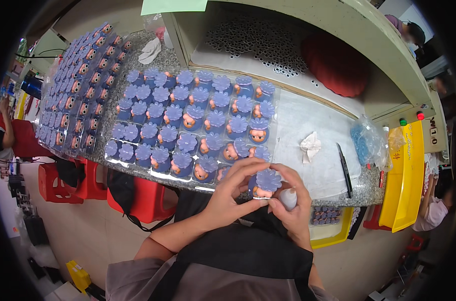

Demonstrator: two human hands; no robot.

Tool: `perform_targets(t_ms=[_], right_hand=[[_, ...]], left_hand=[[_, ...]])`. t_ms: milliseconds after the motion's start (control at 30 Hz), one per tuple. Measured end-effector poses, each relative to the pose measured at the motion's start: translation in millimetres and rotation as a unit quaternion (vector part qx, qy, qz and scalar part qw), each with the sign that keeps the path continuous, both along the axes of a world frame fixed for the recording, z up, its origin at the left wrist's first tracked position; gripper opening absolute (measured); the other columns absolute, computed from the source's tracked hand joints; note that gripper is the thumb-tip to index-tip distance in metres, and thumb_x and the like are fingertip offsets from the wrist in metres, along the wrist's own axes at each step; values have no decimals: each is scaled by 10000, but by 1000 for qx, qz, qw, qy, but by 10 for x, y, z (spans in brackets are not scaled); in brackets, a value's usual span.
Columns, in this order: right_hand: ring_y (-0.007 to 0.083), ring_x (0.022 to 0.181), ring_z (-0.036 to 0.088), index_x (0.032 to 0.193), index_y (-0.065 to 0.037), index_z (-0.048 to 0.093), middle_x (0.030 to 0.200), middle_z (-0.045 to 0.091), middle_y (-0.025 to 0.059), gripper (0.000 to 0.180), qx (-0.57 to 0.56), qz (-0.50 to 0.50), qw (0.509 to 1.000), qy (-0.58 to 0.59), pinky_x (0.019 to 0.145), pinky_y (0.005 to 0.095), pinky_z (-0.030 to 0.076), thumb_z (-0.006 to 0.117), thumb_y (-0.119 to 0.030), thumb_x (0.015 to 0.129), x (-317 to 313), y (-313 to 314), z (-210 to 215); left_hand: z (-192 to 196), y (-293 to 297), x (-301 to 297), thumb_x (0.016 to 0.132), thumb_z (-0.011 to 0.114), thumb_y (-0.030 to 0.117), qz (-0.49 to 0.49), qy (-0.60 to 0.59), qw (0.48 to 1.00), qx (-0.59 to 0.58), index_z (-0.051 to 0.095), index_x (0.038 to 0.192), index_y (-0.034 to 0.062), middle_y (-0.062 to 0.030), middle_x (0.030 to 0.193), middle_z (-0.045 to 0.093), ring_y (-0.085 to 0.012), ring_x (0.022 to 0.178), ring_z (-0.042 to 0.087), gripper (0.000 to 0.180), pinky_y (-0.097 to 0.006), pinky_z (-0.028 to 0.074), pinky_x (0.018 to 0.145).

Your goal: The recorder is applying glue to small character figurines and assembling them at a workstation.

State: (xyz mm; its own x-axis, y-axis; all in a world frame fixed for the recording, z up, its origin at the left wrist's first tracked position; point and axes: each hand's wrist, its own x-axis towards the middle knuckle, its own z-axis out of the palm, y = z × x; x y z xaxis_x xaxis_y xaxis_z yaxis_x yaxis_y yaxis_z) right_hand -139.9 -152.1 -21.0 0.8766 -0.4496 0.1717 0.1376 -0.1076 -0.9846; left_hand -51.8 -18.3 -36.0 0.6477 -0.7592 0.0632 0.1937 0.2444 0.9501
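Close to my body, just off the table's front edge, my left hand (230,195) is closed around a small figurine (268,181) with a purple flower-shaped top and a pale face part. My right hand (299,213) curls round a small white squeeze bottle (288,198), and its fingertips also meet the figurine's right side. The bottle's tip is hard to make out. Left of my hands, a clear plastic tray (160,181) holds rows of similar purple figurines (186,142), several with faces showing.
Stacked trays of figurines (80,95) stand at left. On white paper (295,120) lie a crumpled tissue (310,147) and black tweezers (345,170). Behind, a shelf holds scattered eye pieces (258,45) and a red dish (333,65). A yellow bin (402,175) hangs right; red stools (142,200) stand below.
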Motion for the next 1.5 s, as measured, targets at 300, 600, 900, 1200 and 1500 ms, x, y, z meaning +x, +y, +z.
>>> perform_targets(t_ms=[300,600,900,1200,1500], right_hand=[[121,712,575,1018,-4,547,1139,496,178,354,128,36,991,30,530,214,462,588,73,674,-52,-21,-96],[139,619,562,1000,37,501,1051,504,176,303,114,22,993,26,437,227,471,604,-23,722,-55,-27,-116],[119,653,564,992,41,515,1034,523,172,296,11,55,998,38,455,209,472,580,34,704,-89,-122,-162],[134,712,576,999,42,516,1074,511,180,310,72,80,994,6,467,206,474,592,28,699,-92,-135,-121],[121,700,565,1001,43,514,1047,526,158,308,25,90,995,26,468,207,473,592,24,704,-67,-124,-103]], left_hand=[[82,58,7,704,674,72,49,-69,996,21,470,1137,47,-103,1217,411,-209,1037,502,479,-306,453,811],[123,33,29,691,662,28,117,-297,943,97,595,831,33,-115,998,583,-235,851,596,155,-290,478,693],[97,42,19,685,664,20,120,-322,935,91,622,786,27,-105,998,577,-202,823,617,110,-272,511,662],[93,-29,-39,706,640,25,99,-87,991,19,575,986,27,-130,1073,553,-232,987,557,287,-300,489,763],[-16,-27,-31,722,586,60,34,-130,990,41,524,1099,20,-141,1131,530,-265,1067,501,384,-347,397,882]])
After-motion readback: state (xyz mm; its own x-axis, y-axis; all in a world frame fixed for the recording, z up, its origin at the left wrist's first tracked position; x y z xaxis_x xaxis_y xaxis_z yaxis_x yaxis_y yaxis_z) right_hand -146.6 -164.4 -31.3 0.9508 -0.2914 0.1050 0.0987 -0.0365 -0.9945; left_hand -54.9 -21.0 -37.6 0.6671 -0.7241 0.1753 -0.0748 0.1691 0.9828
